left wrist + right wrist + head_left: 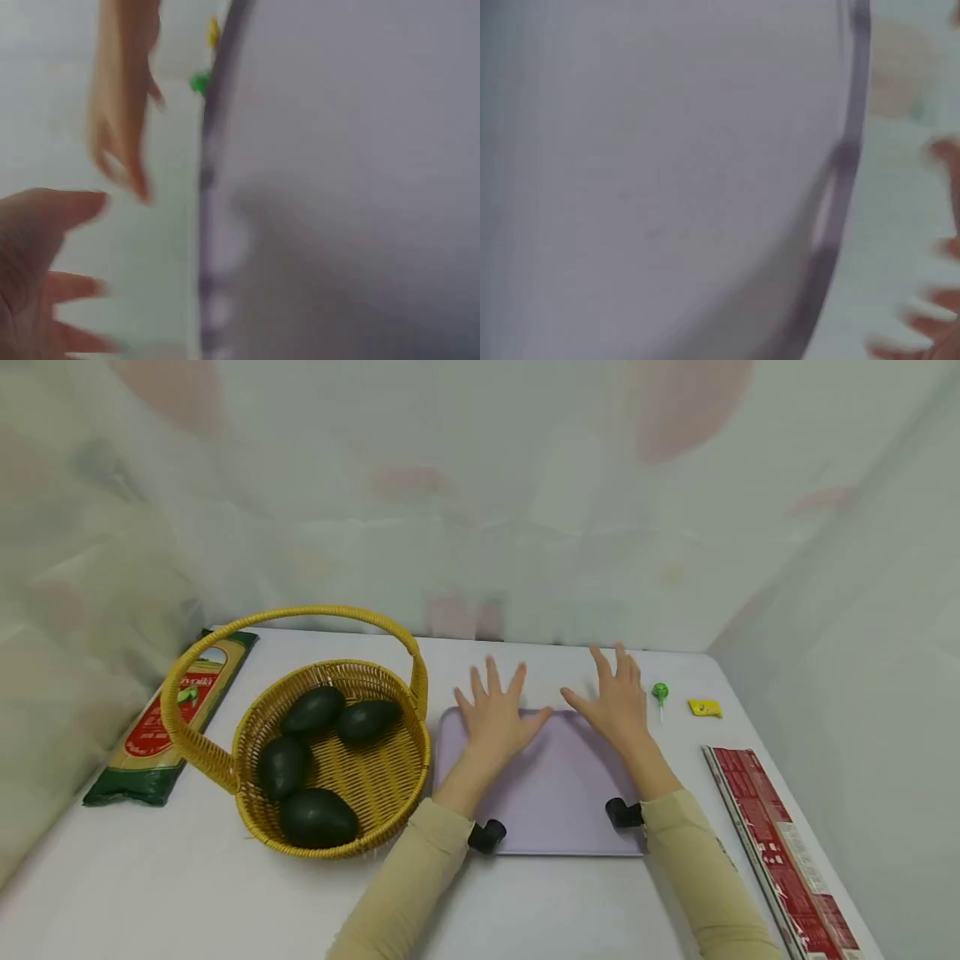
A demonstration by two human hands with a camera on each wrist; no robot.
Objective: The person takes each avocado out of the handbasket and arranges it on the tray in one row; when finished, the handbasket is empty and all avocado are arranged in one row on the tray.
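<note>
Both hands are held over a pale purple tray [562, 827] with a thin raised rim. My left hand [495, 718] has its fingers spread over the tray's far left part, holding nothing. Over the far right part is my right hand [617, 702], also with spread fingers and nothing in it. In the left wrist view the left thumb and fingertips [79, 289] reach past the tray's edge, with the right hand [124, 105] beyond. The right wrist view shows the tray's surface [667, 150] and blurred right fingers [930, 322] at its edge.
Left of the tray stands a yellow wicker basket [408, 806] with a tall handle, holding several dark green avocados [318, 818]. Behind it lies a green and red packet [161, 727]. On the right are a green lollipop [660, 692], a yellow wrapped sweet [705, 707] and a long red box [780, 852].
</note>
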